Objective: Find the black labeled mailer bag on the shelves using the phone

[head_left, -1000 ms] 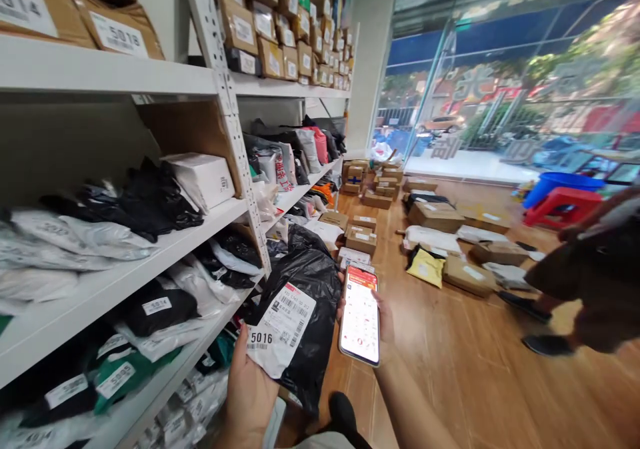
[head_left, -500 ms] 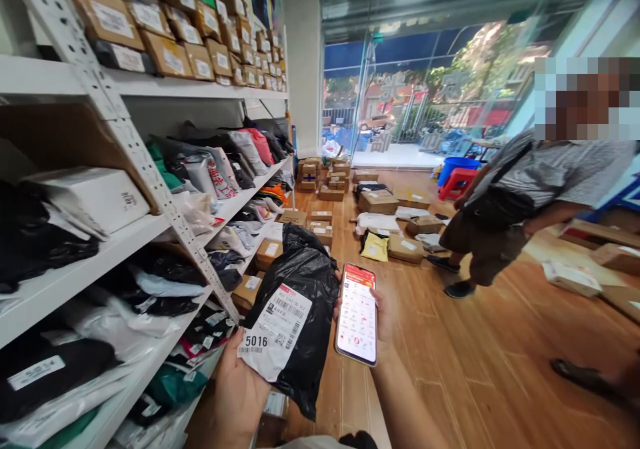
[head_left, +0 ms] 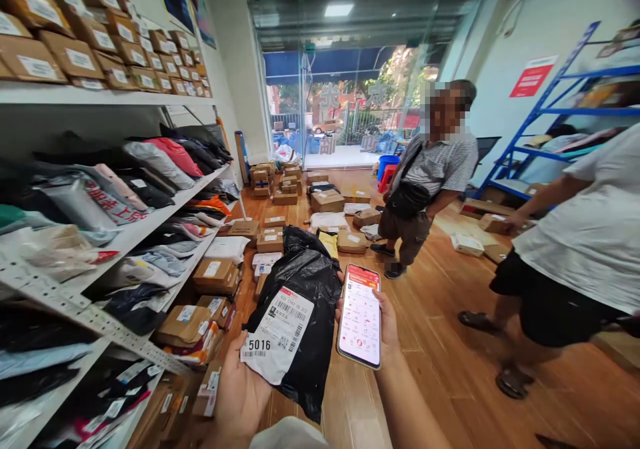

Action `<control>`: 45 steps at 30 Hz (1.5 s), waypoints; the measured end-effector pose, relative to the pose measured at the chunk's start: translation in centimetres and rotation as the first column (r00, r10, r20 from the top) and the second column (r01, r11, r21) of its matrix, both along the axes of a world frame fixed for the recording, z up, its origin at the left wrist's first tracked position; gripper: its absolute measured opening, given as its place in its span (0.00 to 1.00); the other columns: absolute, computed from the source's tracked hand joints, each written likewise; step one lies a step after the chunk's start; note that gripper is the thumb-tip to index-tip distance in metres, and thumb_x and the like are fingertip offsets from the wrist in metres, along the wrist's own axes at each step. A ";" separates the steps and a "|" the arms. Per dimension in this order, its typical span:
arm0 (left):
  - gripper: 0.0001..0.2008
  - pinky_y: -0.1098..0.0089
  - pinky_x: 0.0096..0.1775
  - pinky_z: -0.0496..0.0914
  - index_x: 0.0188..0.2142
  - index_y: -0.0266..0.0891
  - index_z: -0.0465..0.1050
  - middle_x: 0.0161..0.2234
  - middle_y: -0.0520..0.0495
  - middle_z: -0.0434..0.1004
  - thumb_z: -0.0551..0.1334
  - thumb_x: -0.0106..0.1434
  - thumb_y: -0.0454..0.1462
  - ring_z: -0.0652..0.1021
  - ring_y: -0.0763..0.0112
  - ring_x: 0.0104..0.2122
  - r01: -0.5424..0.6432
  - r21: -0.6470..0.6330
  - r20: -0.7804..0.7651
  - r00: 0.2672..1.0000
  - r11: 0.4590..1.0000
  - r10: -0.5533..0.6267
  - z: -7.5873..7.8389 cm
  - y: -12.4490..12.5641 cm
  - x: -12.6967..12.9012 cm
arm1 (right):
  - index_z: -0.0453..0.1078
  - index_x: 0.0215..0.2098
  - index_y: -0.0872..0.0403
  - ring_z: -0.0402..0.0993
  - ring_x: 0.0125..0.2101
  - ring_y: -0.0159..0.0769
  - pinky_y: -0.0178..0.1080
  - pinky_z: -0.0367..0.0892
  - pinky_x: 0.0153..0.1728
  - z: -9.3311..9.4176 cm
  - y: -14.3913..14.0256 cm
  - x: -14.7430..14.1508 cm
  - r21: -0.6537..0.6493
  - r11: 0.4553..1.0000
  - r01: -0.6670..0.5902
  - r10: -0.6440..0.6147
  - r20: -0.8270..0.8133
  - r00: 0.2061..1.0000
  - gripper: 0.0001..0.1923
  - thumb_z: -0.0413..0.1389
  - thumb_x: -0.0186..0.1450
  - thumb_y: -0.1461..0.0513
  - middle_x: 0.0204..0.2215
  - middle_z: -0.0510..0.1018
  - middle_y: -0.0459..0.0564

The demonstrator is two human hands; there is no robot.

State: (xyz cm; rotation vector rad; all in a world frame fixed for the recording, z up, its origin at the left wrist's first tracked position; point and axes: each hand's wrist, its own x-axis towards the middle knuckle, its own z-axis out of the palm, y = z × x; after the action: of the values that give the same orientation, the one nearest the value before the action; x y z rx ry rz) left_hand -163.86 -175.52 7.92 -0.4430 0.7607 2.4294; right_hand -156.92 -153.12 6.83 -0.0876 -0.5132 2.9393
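Left hand [head_left: 240, 395] grasping black poly-mailer parcel [head_left: 300, 315], white label marked 5016 [head_left: 277, 332] facing up. Right hand [head_left: 387, 325] gripping lit smartphone [head_left: 359, 315], just beside parcel.

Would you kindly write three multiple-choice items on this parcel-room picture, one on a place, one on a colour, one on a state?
1. Where is the phone?
A. on a shelf
B. in the right hand
C. on the floor

2. What colour is the parcel bag in the left hand?
A. black
B. yellow
C. red

3. What state is the phone's screen in?
A. dark
B. cracked
C. lit

Answers:
1 B, fingers wrap its right edge.
2 A, glossy black plastic bearing a white label reading 5016.
3 C, a red-and-white page shows.
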 end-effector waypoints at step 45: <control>0.26 0.68 0.31 0.75 0.34 0.36 0.76 0.29 0.46 0.82 0.78 0.34 0.41 0.80 0.63 0.28 0.475 -0.636 -0.296 0.577 0.608 -0.761 3.7 14.3 -6.3 | 0.69 0.54 0.59 0.81 0.35 0.42 0.43 0.75 0.40 1.3 6.0 5.4 -0.054 0.818 0.572 -0.563 0.126 0.817 0.27 0.55 0.58 0.57 0.32 0.83 0.54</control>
State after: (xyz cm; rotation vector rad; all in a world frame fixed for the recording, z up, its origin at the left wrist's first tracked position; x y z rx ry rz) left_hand -170.11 -161.21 11.62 0.3666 1.5083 1.5991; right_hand -151.53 -147.15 8.08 -0.3448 -0.2964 2.3684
